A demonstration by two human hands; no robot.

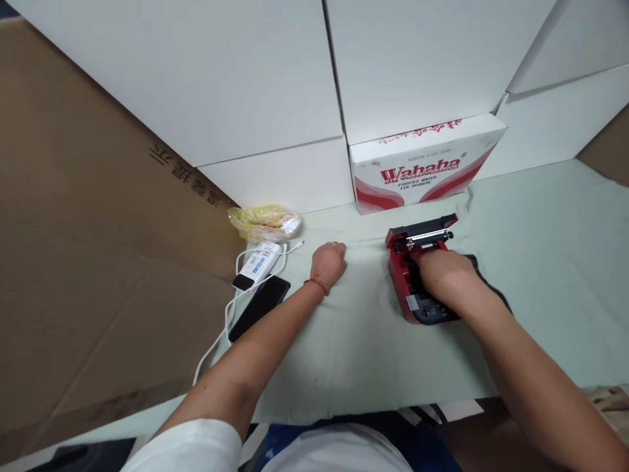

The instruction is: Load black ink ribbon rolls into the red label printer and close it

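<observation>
The right hand [449, 275] reaches into the red-and-black printer [401, 288], fingers hidden inside — whether they pinch anything, I cannot tell. The printer sits on the green cloth [354, 354], its lid [421, 227] raised. Well apart, the left hand [328, 263] rests curled into a fist — near a phone [260, 305] and white cable [227, 318]. A water box [422, 176] stands behind the printer.

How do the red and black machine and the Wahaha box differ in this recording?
The machine stands open with its lid raised; the box shows no open flap. The machine is red and black, the box white with red bands. The right hand reaches into the machine, while no hand touches the box. Both rest on the pale green cloth.
</observation>
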